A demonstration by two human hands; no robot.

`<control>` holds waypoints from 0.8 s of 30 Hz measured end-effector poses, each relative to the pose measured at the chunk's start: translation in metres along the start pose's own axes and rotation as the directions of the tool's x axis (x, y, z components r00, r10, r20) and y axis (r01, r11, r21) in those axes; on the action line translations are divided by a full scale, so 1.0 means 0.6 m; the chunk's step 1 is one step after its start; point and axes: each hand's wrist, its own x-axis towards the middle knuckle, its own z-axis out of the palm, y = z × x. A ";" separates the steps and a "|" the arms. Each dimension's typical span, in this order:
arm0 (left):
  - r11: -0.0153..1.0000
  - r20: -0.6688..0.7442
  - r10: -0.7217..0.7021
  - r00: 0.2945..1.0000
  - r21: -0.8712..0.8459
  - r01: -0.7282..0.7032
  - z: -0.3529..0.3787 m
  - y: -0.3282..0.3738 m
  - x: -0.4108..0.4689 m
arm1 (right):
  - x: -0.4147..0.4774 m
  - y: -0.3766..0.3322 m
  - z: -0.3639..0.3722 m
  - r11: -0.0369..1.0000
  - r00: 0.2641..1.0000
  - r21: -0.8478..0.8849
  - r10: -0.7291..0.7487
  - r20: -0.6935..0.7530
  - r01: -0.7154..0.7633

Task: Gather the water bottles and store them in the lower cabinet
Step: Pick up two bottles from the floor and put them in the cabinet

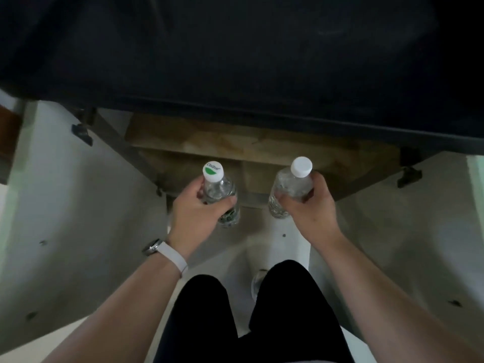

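I look straight down at an open lower cabinet (262,145) with a brown wooden floor under a dark countertop. My left hand (196,213) grips a clear water bottle (218,189) with a white and green cap, held upright just in front of the cabinet opening. My right hand (309,205) grips a second clear water bottle (290,189) with a plain white cap, tilted slightly left, at the same height. Both bottles hover over the cabinet's front edge. A third bottle (258,282) shows partly on the floor between my knees.
The dark countertop (235,48) overhangs the top half of the view. Two white cabinet doors stand swung open, the left door (78,205) and the right door (406,231), with hinges at their top corners. My legs in black trousers (262,323) fill the bottom centre.
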 end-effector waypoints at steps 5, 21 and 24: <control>0.995 0.068 0.102 0.992 -0.022 -0.101 0.083 -0.065 0.091 | 0.080 0.100 0.037 0.993 0.994 0.094 -0.068 -0.088 0.076; 0.863 0.185 0.499 0.846 -0.198 -0.466 0.212 0.010 0.222 | 0.218 0.162 -0.033 0.924 0.892 0.230 -0.192 -0.409 0.305; 0.851 0.187 0.519 0.834 -0.207 -0.483 0.226 0.040 0.236 | 0.238 0.146 -0.048 0.916 0.882 0.246 -0.187 -0.433 0.316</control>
